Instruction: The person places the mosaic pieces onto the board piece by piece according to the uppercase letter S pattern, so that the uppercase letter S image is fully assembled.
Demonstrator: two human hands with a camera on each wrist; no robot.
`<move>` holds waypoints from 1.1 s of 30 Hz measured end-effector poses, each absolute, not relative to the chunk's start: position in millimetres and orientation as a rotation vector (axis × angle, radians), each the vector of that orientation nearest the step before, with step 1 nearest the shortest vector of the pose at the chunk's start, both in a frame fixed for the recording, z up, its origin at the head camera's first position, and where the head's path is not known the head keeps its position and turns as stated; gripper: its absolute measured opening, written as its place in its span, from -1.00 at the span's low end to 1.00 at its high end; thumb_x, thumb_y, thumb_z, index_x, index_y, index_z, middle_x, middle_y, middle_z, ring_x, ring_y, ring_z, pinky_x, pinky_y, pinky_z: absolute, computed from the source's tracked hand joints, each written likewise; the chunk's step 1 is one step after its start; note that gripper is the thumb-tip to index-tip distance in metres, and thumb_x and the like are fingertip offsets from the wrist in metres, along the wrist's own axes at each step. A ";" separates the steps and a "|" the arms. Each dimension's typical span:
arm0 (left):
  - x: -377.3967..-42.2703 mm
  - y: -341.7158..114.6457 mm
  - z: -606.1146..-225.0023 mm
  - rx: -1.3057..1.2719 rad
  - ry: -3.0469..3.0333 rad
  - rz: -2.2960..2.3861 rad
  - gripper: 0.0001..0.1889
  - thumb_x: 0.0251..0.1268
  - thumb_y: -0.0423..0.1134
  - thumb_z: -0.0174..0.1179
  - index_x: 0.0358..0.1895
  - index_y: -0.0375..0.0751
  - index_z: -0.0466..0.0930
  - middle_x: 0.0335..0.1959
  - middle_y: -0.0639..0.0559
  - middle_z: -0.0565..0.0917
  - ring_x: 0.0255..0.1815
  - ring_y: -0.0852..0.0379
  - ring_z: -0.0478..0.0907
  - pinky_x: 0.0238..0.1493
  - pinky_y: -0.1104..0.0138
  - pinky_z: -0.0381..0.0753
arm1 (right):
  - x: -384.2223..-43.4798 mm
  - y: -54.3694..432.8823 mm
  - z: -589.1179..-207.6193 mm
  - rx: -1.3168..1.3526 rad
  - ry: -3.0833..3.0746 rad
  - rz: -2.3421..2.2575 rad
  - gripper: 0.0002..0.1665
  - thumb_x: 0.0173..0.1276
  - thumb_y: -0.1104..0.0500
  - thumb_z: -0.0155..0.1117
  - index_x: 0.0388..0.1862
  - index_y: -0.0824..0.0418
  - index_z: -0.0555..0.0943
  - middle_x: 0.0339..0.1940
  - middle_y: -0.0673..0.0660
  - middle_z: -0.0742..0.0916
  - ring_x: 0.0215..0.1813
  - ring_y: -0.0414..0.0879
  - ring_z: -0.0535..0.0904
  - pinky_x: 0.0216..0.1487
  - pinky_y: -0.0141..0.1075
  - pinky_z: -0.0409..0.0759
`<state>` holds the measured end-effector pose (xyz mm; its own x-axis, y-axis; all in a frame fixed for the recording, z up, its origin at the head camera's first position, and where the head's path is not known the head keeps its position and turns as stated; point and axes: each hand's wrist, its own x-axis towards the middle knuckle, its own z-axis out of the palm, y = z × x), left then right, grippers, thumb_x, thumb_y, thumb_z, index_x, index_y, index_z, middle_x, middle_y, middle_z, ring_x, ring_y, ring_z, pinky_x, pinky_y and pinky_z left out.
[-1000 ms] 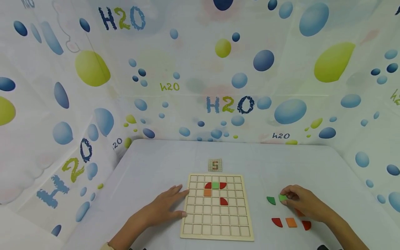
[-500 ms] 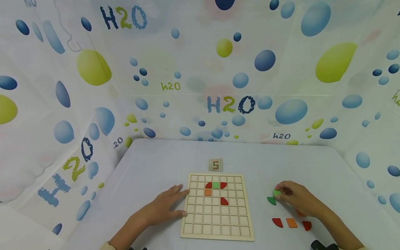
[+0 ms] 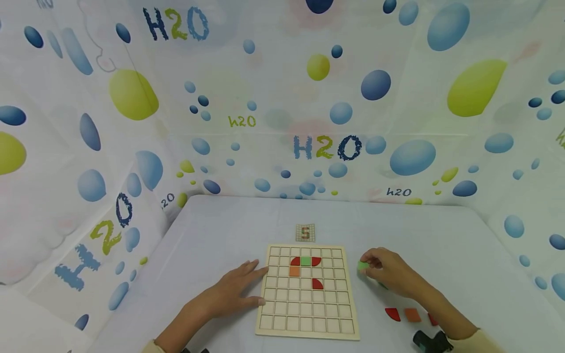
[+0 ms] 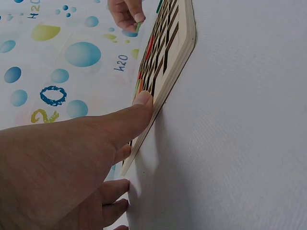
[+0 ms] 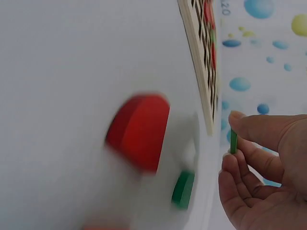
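My right hand (image 3: 390, 272) pinches a light green tile (image 3: 363, 265) between thumb and fingers, above the table just right of the grid board (image 3: 307, 337). In the right wrist view the tile (image 5: 233, 142) appears edge-on. Along the board's left edge rests my left hand (image 3: 229, 294), fingers spread and thumb touching the frame. Set in the grid are red quarter-round tiles (image 3: 317, 284), a light green square (image 3: 306, 261) and an orange square (image 3: 294, 271). A dark green quarter-round tile (image 5: 183, 189) lies on the table, mostly covered by my right hand in the head view.
Behind the board lies a small pattern card (image 3: 305, 233) with an S-like figure. Below my right forearm are a red quarter-round tile (image 3: 392, 314), an orange square tile (image 3: 412, 315) and a partly covered red tile (image 3: 433, 319). A printed curtain (image 3: 273, 162) surrounds the table.
My right hand has lifted the light green tile from among the loose pieces and carried it left toward the board. My left hand stays on the board's edge.
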<state>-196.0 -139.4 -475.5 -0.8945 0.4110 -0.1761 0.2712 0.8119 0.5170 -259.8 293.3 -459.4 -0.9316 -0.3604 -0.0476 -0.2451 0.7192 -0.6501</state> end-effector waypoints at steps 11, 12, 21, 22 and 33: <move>-196.1 -138.9 -476.3 0.510 2.726 0.711 -0.13 0.34 0.36 0.30 0.65 0.17 0.29 0.71 -0.19 0.16 0.71 -0.33 0.05 0.56 -0.36 0.17 | -252.0 233.9 -455.4 -0.598 2.724 -1.040 -0.76 0.37 0.17 0.52 -0.05 0.15 0.69 -0.11 -0.01 0.66 -0.06 -0.15 0.54 0.01 -0.25 0.66; -196.2 -138.8 -476.5 0.507 2.726 0.709 -0.13 0.34 0.36 0.30 0.65 0.17 0.29 0.71 -0.19 0.16 0.71 -0.33 0.05 0.56 -0.36 0.16 | -251.3 229.0 -455.6 -0.611 2.725 -1.034 -0.76 0.38 0.17 0.52 -0.05 0.14 0.68 -0.10 -0.01 0.66 -0.06 -0.16 0.54 0.01 -0.24 0.66; -198.3 -139.4 -478.9 0.507 2.731 0.697 -0.14 0.35 0.37 0.28 0.65 0.16 0.29 0.71 -0.18 0.16 0.72 -0.32 0.05 0.57 -0.34 0.16 | -242.8 187.8 -455.0 -0.734 2.677 -1.013 -0.78 0.39 0.21 0.50 -0.06 0.19 0.68 -0.13 0.00 0.62 -0.09 -0.14 0.50 -0.06 -0.27 0.64; -198.4 -139.5 -479.1 0.509 2.732 0.694 -0.14 0.35 0.37 0.28 0.65 0.16 0.29 0.71 -0.18 0.16 0.72 -0.32 0.05 0.57 -0.34 0.16 | -242.2 184.5 -456.0 -0.759 2.679 -0.998 -0.78 0.38 0.21 0.51 -0.06 0.20 0.68 -0.15 0.00 0.61 -0.12 -0.15 0.49 -0.09 -0.29 0.62; -198.6 -138.0 -479.4 0.478 2.723 0.687 -0.13 0.34 0.38 0.29 0.65 0.20 0.29 0.72 -0.14 0.15 0.73 -0.28 0.02 0.58 -0.34 0.14 | -236.7 167.5 -462.1 -0.901 2.690 -0.840 -0.77 0.36 0.19 0.55 -0.10 0.20 0.68 -0.17 0.00 0.62 -0.12 -0.17 0.52 -0.16 -0.34 0.63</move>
